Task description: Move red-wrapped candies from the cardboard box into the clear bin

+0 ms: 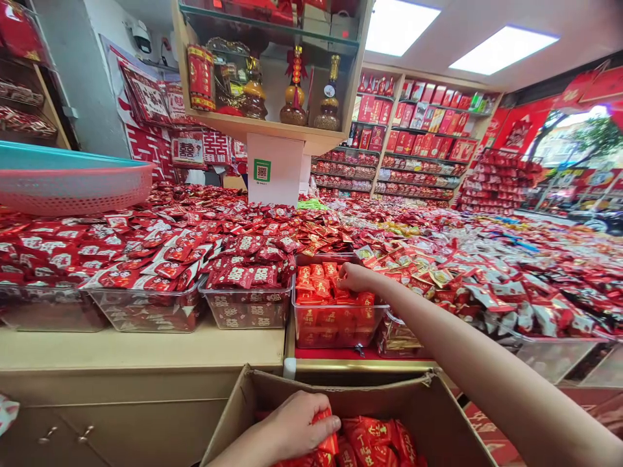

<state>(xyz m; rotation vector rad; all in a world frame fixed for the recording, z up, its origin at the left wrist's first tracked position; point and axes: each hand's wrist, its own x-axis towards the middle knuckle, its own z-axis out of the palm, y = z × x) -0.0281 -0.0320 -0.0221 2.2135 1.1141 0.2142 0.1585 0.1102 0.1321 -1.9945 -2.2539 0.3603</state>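
Observation:
My left hand [300, 425] is inside an open cardboard box [389, 399], its thumb and fingers closed around a red packet [327, 428] with a shiny wrapper. More red packets with gold lettering [372, 441] lie below it in the box. My right hand [357, 277] reaches over a clear plastic bin [335, 340]. Its fingers are bent together against the red packets [318, 285] standing in rows there, and seem to pinch one at the right side. The fingertips are partly hidden among the wrappers.
Clear bins heaped with wrapped sweets [248, 308] line the counter on both sides. A pink basket [97, 188] rests on the heaps at the left. Overhead hangs a shelf unit [272, 130] with bottles. The counter edge [146, 360] runs behind the box.

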